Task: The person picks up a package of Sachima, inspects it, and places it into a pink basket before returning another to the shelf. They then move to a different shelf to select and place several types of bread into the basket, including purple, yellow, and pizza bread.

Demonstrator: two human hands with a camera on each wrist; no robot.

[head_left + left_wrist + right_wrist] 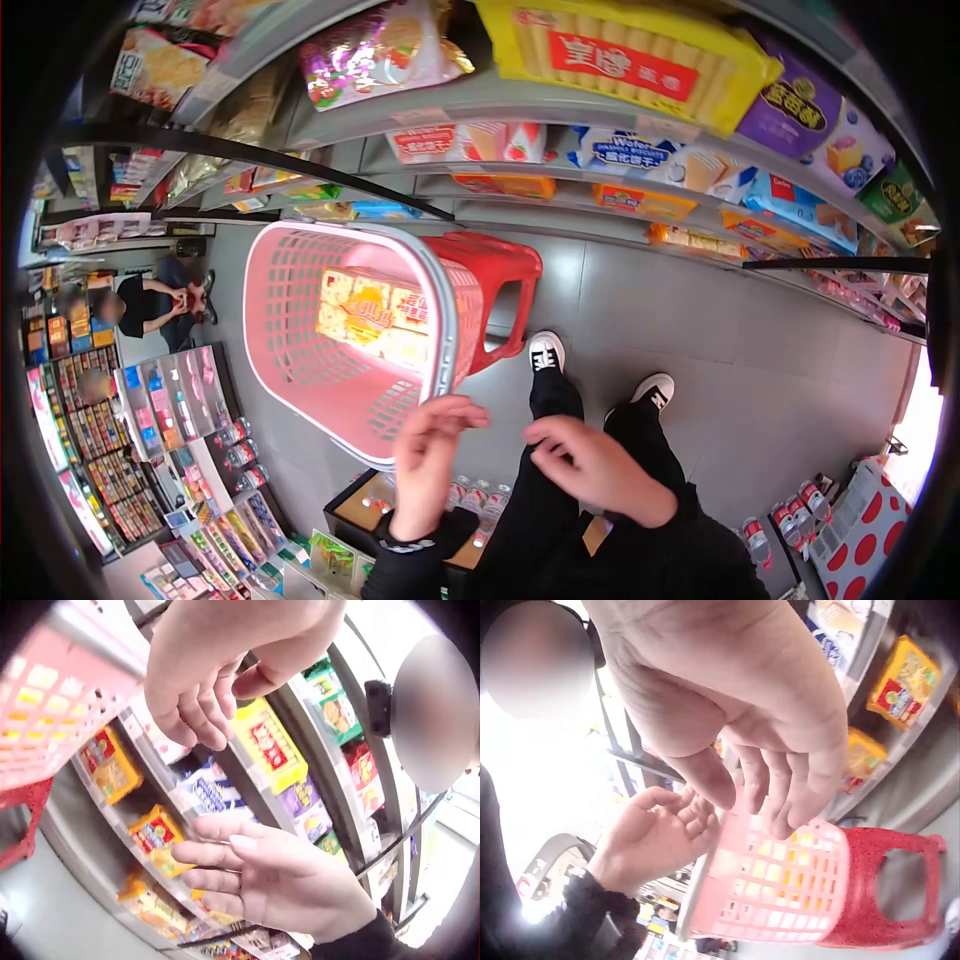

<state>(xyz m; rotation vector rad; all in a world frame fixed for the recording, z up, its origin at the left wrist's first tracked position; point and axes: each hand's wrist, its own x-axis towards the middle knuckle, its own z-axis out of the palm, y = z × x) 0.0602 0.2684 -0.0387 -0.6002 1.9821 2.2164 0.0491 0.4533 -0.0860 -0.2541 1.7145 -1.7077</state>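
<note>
Both hands hover in front of my body with nothing in them, fingers loosely bent. My left hand (pixel 428 455) is beside the near rim of a pink shopping basket (pixel 325 400), overlapping it in the head view. To its right, a short gap away, is my right hand (pixel 605 470), above my legs. The basket stands on a red plastic stool (pixel 500 255), and a yellow-and-white printed snack package (pixel 370 310) lies inside it. In the right wrist view the package's yellow shows through the basket's slotted wall (pixel 780 892).
Curved-looking shelves ahead carry a yellow egg roll pack (pixel 625 65), a purple bag (pixel 790 105) and wafer packs (pixel 625 150). Bottled drinks (pixel 800 510) stand low at the right, near a red-dotted box (pixel 865 530). Another person (pixel 150 305) sits at the far left.
</note>
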